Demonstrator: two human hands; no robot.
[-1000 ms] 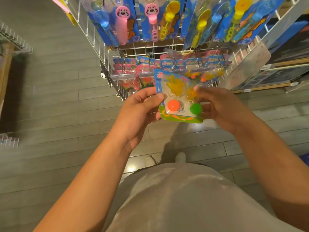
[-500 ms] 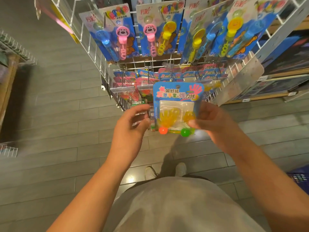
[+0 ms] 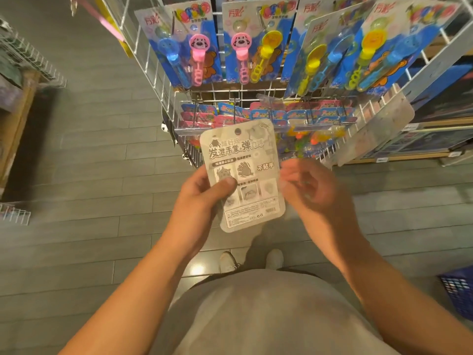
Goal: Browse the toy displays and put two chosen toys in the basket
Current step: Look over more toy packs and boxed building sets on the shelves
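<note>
In front of the wire rack [image 3: 163, 80], the left hand [image 3: 202, 201] pinches the toy pack [image 3: 244, 175] upright, long axis vertical, hang-hole uppermost, grey printed card back toward the camera; flat, round-cornered. The right hand [image 3: 309, 190], blurred, sits just beside the pack's right edge, fingers loosely curled; contact cannot be told; a blue basket [image 3: 458, 290] stands on the floor at right.

On the grey back of the toy card [image 3: 243, 175] at frame centre we read "发泄手掌+弹力球" in large print and "不粘手" beside a hand drawing. The bubble-wand cards [image 3: 245, 42] along the top carry a red logo "方彩".
</note>
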